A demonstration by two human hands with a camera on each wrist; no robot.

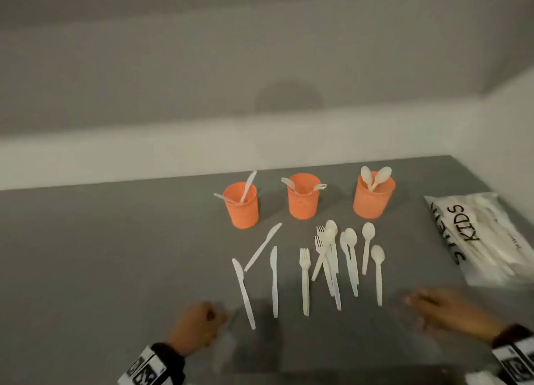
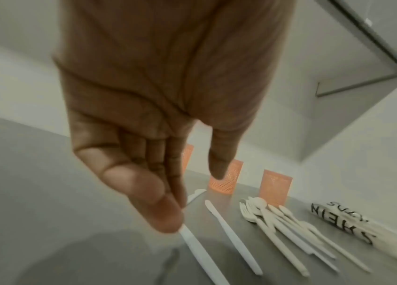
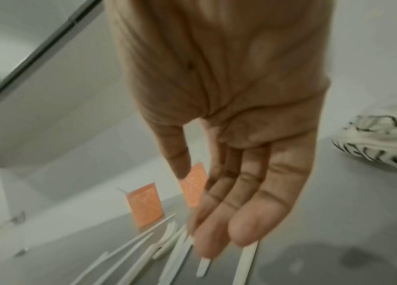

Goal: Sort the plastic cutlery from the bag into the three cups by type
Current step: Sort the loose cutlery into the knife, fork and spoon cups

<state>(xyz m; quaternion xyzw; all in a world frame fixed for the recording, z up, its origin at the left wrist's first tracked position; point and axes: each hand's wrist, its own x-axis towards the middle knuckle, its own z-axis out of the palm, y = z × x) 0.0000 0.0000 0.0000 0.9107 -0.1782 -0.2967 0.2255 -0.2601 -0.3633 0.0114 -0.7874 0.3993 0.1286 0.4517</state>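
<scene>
Three orange cups stand in a row: the left cup (image 1: 242, 208) holds knives, the middle cup (image 1: 302, 201) forks, the right cup (image 1: 372, 201) spoons. In front of them white plastic cutlery lies loose on the grey table (image 1: 115, 254): three knives (image 1: 274, 280) on the left, forks (image 1: 305, 280) in the middle, spoons (image 1: 378, 272) on the right, some overlapping. My left hand (image 1: 202, 324) (image 2: 182, 192) hovers empty, its fingertips (image 2: 165, 221) by the handle end of the leftmost knife (image 2: 199, 252). My right hand (image 1: 433, 306) (image 3: 204, 208) hangs empty with straight fingers over the spoon handles (image 3: 246, 262).
A clear plastic bag (image 1: 488, 234) printed with black letters lies at the right edge of the table with more white cutlery inside. A pale wall runs behind the cups. Bare grey tabletop stretches to the left of the cups and knives.
</scene>
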